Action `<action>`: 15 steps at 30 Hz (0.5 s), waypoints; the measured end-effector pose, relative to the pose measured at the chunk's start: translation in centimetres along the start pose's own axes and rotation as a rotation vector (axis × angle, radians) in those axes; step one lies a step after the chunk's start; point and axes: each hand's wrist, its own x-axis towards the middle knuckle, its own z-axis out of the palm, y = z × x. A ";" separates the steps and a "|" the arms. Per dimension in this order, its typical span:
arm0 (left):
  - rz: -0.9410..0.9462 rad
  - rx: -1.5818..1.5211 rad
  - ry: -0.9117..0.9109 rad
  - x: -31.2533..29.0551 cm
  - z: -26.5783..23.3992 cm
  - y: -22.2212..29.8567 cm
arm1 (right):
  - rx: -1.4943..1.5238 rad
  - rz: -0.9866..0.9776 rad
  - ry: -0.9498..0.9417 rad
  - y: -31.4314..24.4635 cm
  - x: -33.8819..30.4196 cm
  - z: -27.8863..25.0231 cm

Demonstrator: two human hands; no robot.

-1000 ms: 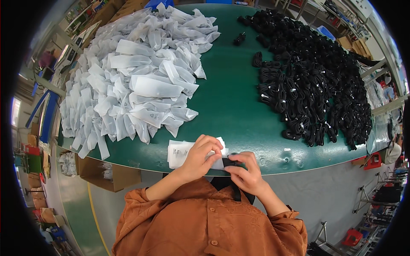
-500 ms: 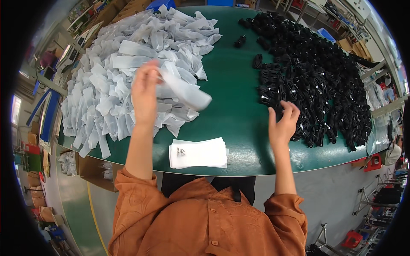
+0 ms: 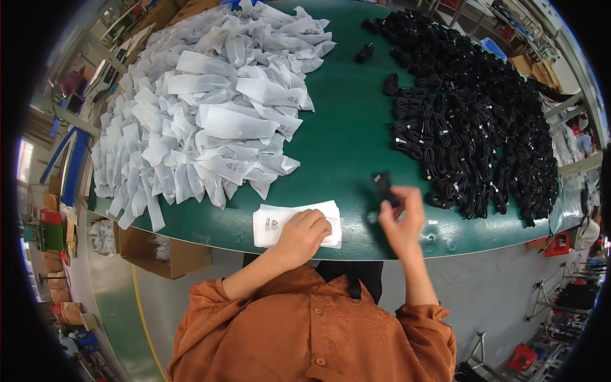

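Observation:
A stack of flat white translucent bags [image 3: 267, 219] lies at the table's near edge. My left hand [image 3: 299, 237] rests on its right part, fingers curled and pressed together at the edge of the top bag; the fingertips are partly hidden. To the right, just above the table, my right hand [image 3: 405, 219] pinches a small black cable bundle [image 3: 383, 186] between thumb and fingers. The bundle is slightly blurred and has a pale label. Beyond that hand spreads a big heap of coiled black cables [image 3: 471, 121]. Filled white bags [image 3: 210, 121] are piled on the left.
The green table [image 3: 344, 127] shows between the two piles. One lone black cable [image 3: 364, 52] lies at the far middle. Below the table's left edge stands an open cardboard box [image 3: 184, 258] with white bags inside. A red stool [image 3: 523, 358] is on the floor at right.
My left hand has let go of a filled white bag onto the left pile and come down to the stack. My right hand has drawn back from the cable heap with a black bundle.

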 end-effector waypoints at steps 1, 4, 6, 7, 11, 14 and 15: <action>-0.026 -0.043 0.031 0.1 0.1 -0.1 | 0.000 -0.072 -0.047 -0.5 -1.3 0.3; -0.180 -0.211 0.031 0.4 -0.4 0.0 | -0.034 -0.165 -0.165 -2.0 -4.4 0.3; -0.311 -0.333 0.002 0.3 -0.7 0.1 | -0.100 -0.211 -0.218 -2.2 -5.7 0.3; -0.360 -0.391 -0.003 0.4 -0.9 0.1 | -0.103 -0.221 -0.234 -2.2 -6.0 0.3; -0.427 -0.485 -0.023 0.2 -1.0 -0.1 | -0.129 -0.259 -0.279 -2.4 -6.2 0.2; -0.404 -0.462 -0.025 0.2 -1.0 0.0 | -0.156 -0.258 -0.320 -2.6 -6.0 0.3; -0.404 -0.462 -0.023 0.2 -1.0 0.0 | -0.147 -0.272 -0.319 -2.6 -5.9 0.3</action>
